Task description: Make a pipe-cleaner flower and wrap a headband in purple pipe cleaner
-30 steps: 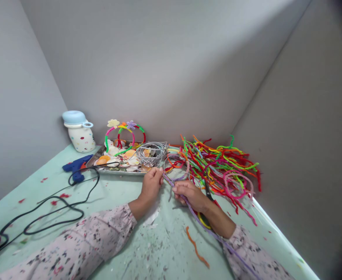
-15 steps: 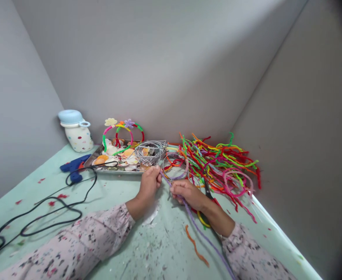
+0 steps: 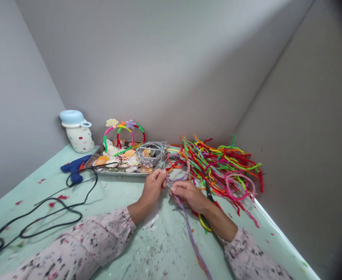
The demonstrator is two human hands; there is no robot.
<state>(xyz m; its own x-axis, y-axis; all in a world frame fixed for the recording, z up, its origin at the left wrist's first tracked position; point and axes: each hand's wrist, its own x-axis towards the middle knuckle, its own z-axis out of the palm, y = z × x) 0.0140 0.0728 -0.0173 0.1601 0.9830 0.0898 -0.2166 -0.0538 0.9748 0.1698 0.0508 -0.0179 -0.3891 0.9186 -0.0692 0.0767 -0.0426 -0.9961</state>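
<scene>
Shifted since the earlier view: the loose tail of one purple strand, which then ran out toward my right sleeve, now drops more steeply, well clear of that sleeve, and lies across an orange strand on the table.

Left hand, mine: thumb and fingers pinched together on the purple strand near its upper end.

Right hand, mine: fingers curled, thumb pressing on the same strand just beside the left; the tail leaves from beneath it toward me.

Wire ring, thin: just beyond my fingertips, overlapping coloured loops; I cannot tell exactly where the purple strand meets it.

Scissors, black-bladed: beside my right hand, partly hidden by the wrist.

Fuzzy stems, many colours: heaped beyond and to the right of my right hand, a pink ring on the near side.

Metal tray: beyond my left hand, bearing shells, a coil of silver wire and two upright multicoloured hoops, topped with flowers, one pale yellow, one purple.

Glue gun, blue: well to the left of my left hand, near a black cord in loose bends.

Bottle, white, blue lid: farther off, beyond the glue gun.
</scene>
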